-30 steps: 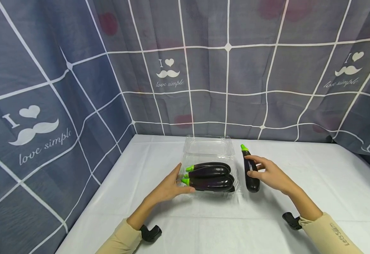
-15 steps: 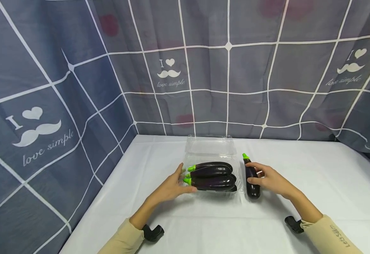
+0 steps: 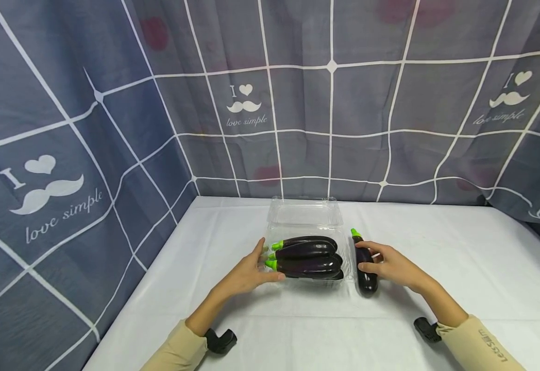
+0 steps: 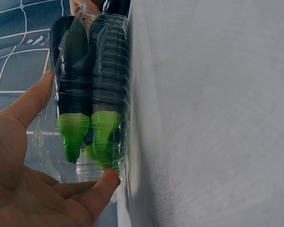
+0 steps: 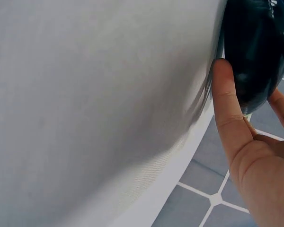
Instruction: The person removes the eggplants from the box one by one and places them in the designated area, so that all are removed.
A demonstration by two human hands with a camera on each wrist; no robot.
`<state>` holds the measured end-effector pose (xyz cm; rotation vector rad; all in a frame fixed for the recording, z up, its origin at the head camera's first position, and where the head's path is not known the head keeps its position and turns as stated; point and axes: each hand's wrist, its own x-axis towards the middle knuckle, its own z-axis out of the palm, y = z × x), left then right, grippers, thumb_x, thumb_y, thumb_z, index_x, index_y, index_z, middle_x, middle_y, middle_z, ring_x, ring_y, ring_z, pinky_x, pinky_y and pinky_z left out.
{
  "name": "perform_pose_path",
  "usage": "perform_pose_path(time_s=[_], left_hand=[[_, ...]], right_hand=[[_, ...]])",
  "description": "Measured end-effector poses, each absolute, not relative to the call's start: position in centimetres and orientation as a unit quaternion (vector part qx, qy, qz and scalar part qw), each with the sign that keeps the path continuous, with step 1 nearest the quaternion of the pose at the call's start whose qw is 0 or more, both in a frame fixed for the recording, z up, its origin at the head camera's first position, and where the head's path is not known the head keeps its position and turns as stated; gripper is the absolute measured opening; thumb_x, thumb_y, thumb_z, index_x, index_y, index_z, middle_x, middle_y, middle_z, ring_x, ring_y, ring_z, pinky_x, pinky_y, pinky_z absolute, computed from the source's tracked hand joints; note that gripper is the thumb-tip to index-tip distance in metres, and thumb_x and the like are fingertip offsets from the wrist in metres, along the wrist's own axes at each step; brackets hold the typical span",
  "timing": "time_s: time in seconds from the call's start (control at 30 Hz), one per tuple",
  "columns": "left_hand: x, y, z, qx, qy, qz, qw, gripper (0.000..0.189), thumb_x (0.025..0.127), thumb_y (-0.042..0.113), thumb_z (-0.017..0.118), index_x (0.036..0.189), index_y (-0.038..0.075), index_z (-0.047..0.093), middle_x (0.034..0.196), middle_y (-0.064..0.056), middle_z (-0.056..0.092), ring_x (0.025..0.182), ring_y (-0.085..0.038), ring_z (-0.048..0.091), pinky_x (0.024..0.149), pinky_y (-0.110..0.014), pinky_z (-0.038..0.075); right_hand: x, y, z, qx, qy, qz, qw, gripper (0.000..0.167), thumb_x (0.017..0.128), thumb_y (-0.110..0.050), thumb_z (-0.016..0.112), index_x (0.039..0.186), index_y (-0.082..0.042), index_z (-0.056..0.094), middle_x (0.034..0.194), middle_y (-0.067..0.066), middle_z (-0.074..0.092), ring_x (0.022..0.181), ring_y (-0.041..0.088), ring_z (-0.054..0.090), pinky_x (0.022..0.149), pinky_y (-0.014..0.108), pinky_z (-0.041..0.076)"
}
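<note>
Several dark eggplants (image 3: 309, 265) with bright green stems lie stacked crosswise in a clear plastic clamshell container (image 3: 304, 211), its lid tipped back. At its left end my left hand (image 3: 247, 273) spreads thumb and fingers and touches the container; in the left wrist view the fingertips rest at its edges, with the green stems behind the clear wall. Just right of the container, my right hand (image 3: 392, 265) grips a single eggplant (image 3: 366, 281) between thumb and fingers, stem away from me. In the right wrist view only part of that eggplant (image 5: 255, 52) shows.
A white cloth (image 3: 307, 335) covers the table. Behind it and along the left hangs a grey-blue curtain (image 3: 298, 113) with white grid lines. Black wrist mounts (image 3: 221, 341) sit at both cuffs.
My right hand has moved the single eggplant a little toward me, beside the container. My left hand and the container have stayed about where they were.
</note>
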<state>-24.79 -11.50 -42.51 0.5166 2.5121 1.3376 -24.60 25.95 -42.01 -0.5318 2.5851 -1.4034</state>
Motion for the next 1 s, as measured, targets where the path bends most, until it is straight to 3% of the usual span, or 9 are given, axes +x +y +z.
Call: perform_pose_path(time_s=[0.37, 0.67, 1.0], left_hand=[[-24.87, -11.46, -42.62, 0.172, 0.86, 0.464, 0.126, 0.119, 0.082, 0.049, 0.078, 0.158, 0.003, -0.001, 0.155, -0.026, 0.029, 0.132, -0.038, 0.045, 0.104, -0.051, 0.039], [-24.79, -11.4, -42.47, 0.172, 0.859, 0.464, 0.129, 0.119, 0.082, 0.049, 0.078, 0.158, 0.003, -0.001, 0.156, -0.025, 0.027, 0.134, -0.038, 0.042, 0.105, -0.052, 0.038], [-24.76, -11.4, -42.36, 0.171, 0.859, 0.464, 0.13, 0.12, 0.081, 0.051, 0.078, 0.158, 0.003, -0.002, 0.156, -0.025, 0.027, 0.133, -0.038, 0.044, 0.105, -0.052, 0.038]], right_hand=[[-24.54, 25.72, -41.93, -0.181, 0.867, -0.458, 0.082, 0.057, 0.091, -0.019, 0.071, 0.138, 0.005, 0.05, 0.108, 0.018, 0.058, 0.084, 0.019, 0.06, 0.066, 0.031, 0.053], [-24.31, 25.84, -41.84, -0.165, 0.853, -0.485, 0.099, 0.057, 0.095, -0.018, 0.066, 0.143, 0.005, 0.045, 0.127, 0.031, 0.049, 0.102, 0.03, 0.06, 0.071, 0.035, 0.057], [-24.23, 25.76, -41.98, -0.182, 0.844, -0.498, 0.083, 0.055, 0.095, -0.014, 0.066, 0.141, 0.008, 0.045, 0.126, 0.031, 0.053, 0.107, 0.036, 0.058, 0.072, 0.033, 0.057]])
